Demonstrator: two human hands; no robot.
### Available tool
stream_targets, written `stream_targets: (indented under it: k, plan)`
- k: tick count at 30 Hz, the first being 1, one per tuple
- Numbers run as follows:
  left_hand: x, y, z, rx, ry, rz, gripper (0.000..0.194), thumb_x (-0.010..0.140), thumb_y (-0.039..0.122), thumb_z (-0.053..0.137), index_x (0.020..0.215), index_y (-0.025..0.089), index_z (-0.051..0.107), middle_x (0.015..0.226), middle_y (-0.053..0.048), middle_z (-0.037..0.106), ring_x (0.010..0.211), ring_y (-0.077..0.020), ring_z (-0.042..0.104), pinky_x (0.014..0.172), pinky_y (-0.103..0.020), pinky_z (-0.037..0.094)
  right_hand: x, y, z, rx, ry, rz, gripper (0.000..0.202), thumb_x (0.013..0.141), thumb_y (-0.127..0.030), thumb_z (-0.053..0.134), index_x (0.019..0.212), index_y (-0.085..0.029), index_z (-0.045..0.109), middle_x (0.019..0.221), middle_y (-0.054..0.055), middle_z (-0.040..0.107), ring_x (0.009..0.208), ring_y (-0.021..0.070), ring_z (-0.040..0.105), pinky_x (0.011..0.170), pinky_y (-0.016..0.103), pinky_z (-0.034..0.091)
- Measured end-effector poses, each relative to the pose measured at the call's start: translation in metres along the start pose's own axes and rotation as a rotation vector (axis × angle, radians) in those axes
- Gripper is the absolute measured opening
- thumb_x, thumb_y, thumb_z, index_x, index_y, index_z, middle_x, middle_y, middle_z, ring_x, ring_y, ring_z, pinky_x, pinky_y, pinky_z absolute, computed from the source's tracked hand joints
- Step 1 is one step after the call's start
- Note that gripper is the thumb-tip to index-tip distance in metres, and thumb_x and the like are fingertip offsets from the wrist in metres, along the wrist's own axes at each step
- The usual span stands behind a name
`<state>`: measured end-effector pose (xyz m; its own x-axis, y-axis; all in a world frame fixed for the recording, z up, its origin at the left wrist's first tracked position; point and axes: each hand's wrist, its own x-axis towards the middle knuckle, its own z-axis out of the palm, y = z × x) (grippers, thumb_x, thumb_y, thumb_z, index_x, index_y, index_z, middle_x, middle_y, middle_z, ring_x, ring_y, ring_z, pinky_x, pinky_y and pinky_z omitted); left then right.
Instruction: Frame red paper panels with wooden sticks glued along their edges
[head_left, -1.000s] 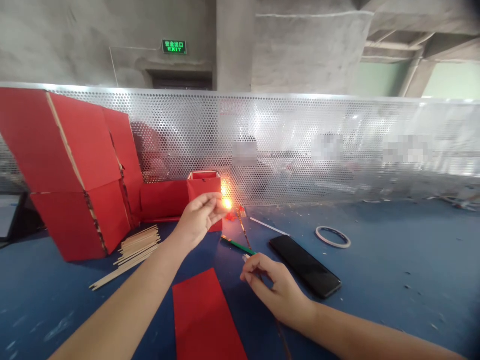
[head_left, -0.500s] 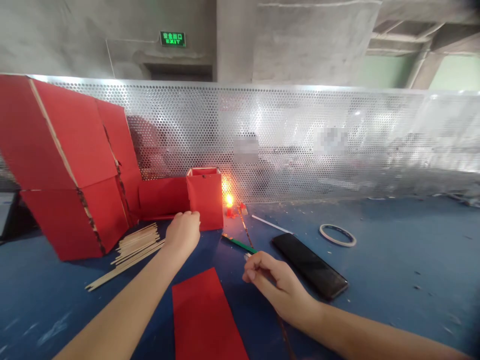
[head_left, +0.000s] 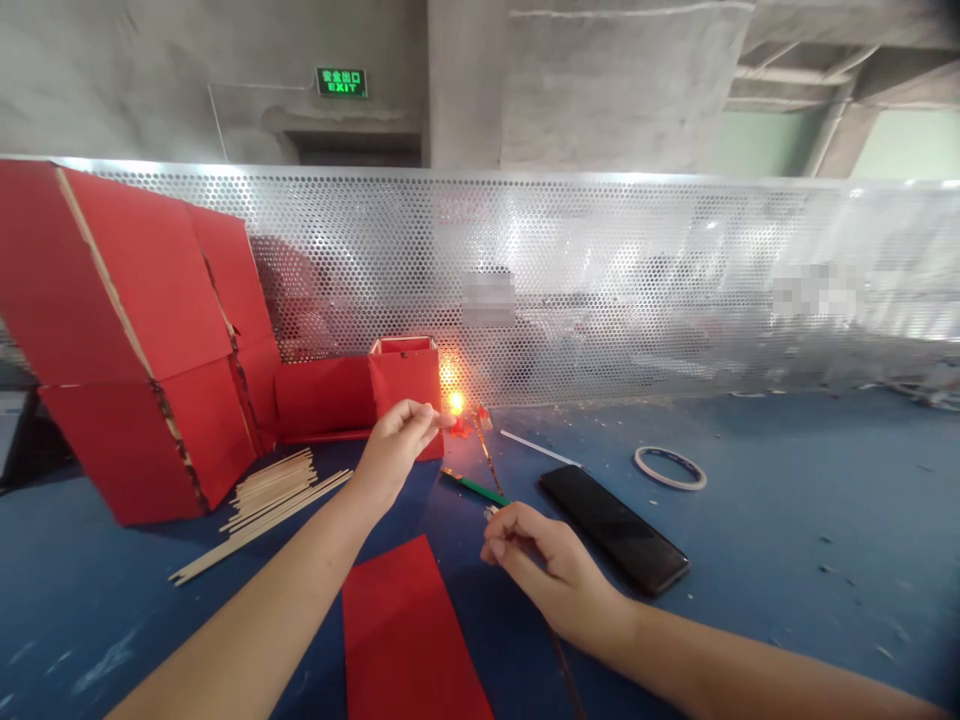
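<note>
My left hand (head_left: pixel 397 445) is raised in front of the open-topped red box (head_left: pixel 405 375), thumb and forefinger pinched together close to the burning candle (head_left: pixel 457 420). Whatever lies in that pinch is too small to make out. Lower and to the right, my right hand (head_left: pixel 559 565) has its fingers curled closed. A small whitish bit (head_left: pixel 491 512) shows at its fingertips; what it belongs to is unclear. Just beyond these fingers lies a slim green tool (head_left: pixel 474 486). A flat red panel (head_left: pixel 412 630) rests on the blue table between my forearms.
Big red box-like panels (head_left: pixel 150 330) stand at the left, with pale wooden sticks (head_left: pixel 274 490) before them. A black phone (head_left: pixel 615 525), a roll of tape (head_left: pixel 670 468) and a white stick (head_left: pixel 540 447) lie to the right. A perforated metal screen (head_left: pixel 585 280) closes off the back.
My left hand has lifted from beside the red box and moved right, its pinched fingertips now near the flame. My right hand has stayed almost in place.
</note>
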<state>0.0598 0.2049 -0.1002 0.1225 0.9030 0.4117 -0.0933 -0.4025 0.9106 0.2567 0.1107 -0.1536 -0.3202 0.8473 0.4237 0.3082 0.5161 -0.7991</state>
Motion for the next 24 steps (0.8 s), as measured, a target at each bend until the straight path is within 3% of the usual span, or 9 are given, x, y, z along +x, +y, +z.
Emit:
stream_targets:
  k: [4,11,14,17,20,24]
  plan:
    - [0.002,-0.003,-0.005,-0.008,0.022,-0.03,0.026,0.095,0.037,0.062,0.11,0.016,0.065,0.111,-0.007,0.069,0.099,-0.0232,0.068,0.087,-0.045,0.056,0.001,-0.001,-0.001,-0.003,-0.001,0.004,0.013,0.091,-0.028,0.049,0.083,-0.021,0.057,0.08,0.005,0.067,0.074,0.0178,0.064,0.069,0.031,0.05]
    - [0.0,-0.001,-0.007,0.111,-0.037,-0.095,0.015,0.092,0.027,0.067,0.1,0.014,0.067,0.106,-0.005,0.071,0.096,-0.0216,0.069,0.087,-0.044,0.057,0.0,0.001,0.0,0.001,0.003,0.008,0.014,0.091,-0.03,0.049,0.083,-0.022,0.057,0.079,0.004,0.065,0.073,0.0172,0.063,0.068,0.03,0.049]
    - [-0.001,0.006,-0.006,0.166,-0.015,-0.077,0.009,0.088,0.022,0.071,0.092,0.014,0.067,0.102,-0.004,0.073,0.096,-0.0212,0.07,0.089,-0.044,0.056,0.0,0.001,0.0,-0.003,0.001,0.002,0.014,0.09,-0.03,0.049,0.083,-0.021,0.057,0.079,0.004,0.065,0.073,0.0181,0.063,0.068,0.031,0.049]
    - [-0.011,0.021,-0.007,0.219,0.025,-0.082,0.018,0.077,0.02,0.079,0.089,0.017,0.066,0.09,-0.002,0.074,0.088,-0.021,0.072,0.086,-0.04,0.056,0.001,-0.001,-0.001,-0.009,-0.006,-0.009,0.013,0.09,-0.027,0.048,0.083,-0.021,0.058,0.078,0.005,0.066,0.072,0.0182,0.063,0.068,0.031,0.05]
    - [-0.043,0.042,-0.019,0.296,0.052,-0.116,0.039,0.063,0.023,0.085,0.097,0.022,0.066,0.085,0.002,0.072,0.071,-0.0196,0.073,0.073,-0.033,0.057,0.001,-0.001,-0.003,-0.008,-0.012,-0.023,0.014,0.091,-0.027,0.047,0.083,-0.021,0.056,0.077,0.004,0.066,0.071,0.0173,0.063,0.066,0.03,0.05]
    - [-0.121,0.06,-0.064,0.427,0.094,-0.218,0.052,0.061,0.029,0.086,0.108,0.032,0.067,0.098,0.001,0.069,0.058,-0.0181,0.071,0.053,-0.028,0.053,0.0,0.002,-0.003,-0.012,-0.01,-0.041,0.015,0.093,-0.027,0.047,0.084,-0.021,0.058,0.078,0.004,0.067,0.071,0.0164,0.062,0.066,0.029,0.05]
